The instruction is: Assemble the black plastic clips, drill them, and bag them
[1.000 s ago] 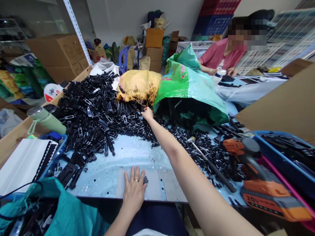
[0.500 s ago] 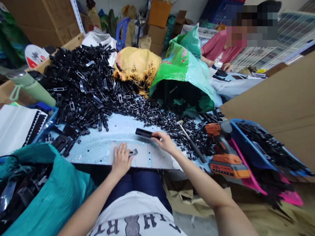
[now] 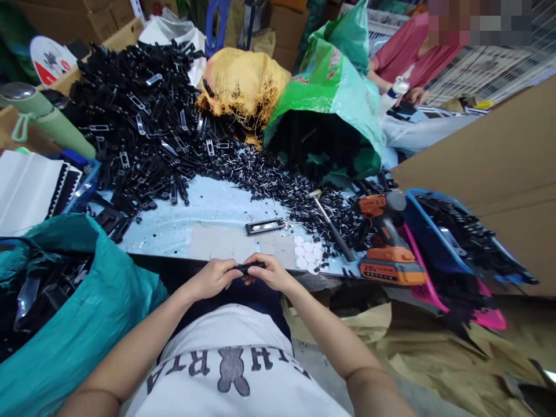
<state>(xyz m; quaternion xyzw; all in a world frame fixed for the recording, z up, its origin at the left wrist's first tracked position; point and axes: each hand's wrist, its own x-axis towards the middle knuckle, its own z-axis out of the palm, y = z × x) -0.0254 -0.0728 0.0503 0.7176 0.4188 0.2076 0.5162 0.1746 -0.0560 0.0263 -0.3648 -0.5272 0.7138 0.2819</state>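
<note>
My left hand (image 3: pixel 216 277) and my right hand (image 3: pixel 268 270) are close together in front of the table edge, above my lap. Between them they pinch a small dark part (image 3: pixel 245 268), one end in each hand. Just beyond, a long black piece with a metallic inner strip (image 3: pixel 264 226) lies on the blue table surface (image 3: pixel 217 205). Beside it on the right are round white discs (image 3: pixel 308 252). A hammer (image 3: pixel 332 226) rests among small black parts.
A big heap of black parts (image 3: pixel 130 116) fills the back left. An orange cordless drill (image 3: pixel 391 243), a blue basket (image 3: pixel 438 231) and a green sack (image 3: pixel 330 110) stand right. Near left is a teal bag (image 3: pixel 108 295). A person in a pink shirt (image 3: pixel 403 46) is across the table.
Both hands have drawn back from the tabletop to the front edge and come together on the small dark part. The long black piece has left my right hand and lies on the table.
</note>
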